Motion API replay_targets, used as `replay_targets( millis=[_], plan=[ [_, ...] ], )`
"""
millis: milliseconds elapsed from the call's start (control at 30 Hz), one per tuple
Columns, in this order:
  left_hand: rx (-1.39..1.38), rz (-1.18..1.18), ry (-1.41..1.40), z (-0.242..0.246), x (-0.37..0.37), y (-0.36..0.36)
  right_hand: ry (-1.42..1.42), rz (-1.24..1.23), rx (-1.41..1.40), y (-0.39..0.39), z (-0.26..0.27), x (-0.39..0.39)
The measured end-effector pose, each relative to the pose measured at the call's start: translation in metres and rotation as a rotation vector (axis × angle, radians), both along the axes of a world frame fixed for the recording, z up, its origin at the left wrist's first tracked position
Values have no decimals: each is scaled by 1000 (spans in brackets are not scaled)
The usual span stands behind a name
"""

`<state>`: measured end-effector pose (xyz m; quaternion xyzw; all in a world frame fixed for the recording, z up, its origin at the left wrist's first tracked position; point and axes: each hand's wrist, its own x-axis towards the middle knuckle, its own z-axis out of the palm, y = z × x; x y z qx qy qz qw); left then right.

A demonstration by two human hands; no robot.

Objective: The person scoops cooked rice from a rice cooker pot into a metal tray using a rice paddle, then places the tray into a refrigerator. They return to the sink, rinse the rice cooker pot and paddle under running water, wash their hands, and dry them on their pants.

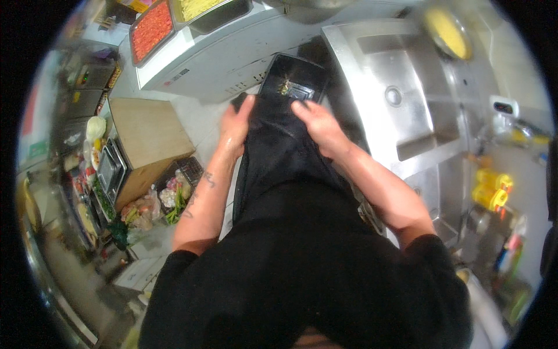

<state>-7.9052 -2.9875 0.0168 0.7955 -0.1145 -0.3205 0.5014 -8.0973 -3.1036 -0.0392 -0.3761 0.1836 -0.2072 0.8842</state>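
Note:
Black cloth (279, 135), apparently an apron or other garment, stretches between my hands in front of my body. My left hand (235, 124) grips its left edge, thumb on top. My right hand (320, 126) closes on the other edge, its thumb pointing inward. Just beyond the cloth stands a black bin (296, 65) on the floor, with food scraps (285, 87) and a clear plastic tray (301, 91) inside. The bin's near part is hidden behind the cloth.
A stainless steel sink (379, 113) runs along the right. At the upper left, a white chest-type appliance (209, 61) bears a tray of chopped red food (151, 32) and one of yellow shreds. A cardboard box (146, 128) and bagged vegetables (141, 209) are at left.

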Motion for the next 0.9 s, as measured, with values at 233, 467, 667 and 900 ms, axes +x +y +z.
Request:
replay_targets(
  millis=[233,467,667,900],
  plan=[
    [-7,-598,-838,-41,-82,-16,262,-79,392,20,-17,22],
    [438,-435,-648,-82,56,-14,305,298,107,-10,-20,-18],
    [220,-399,-5,-60,77,0,176,431,-656,90,-24,49],
    [204,-416,-140,-44,92,110,324,315,-3,117,-44,84]
  ],
)
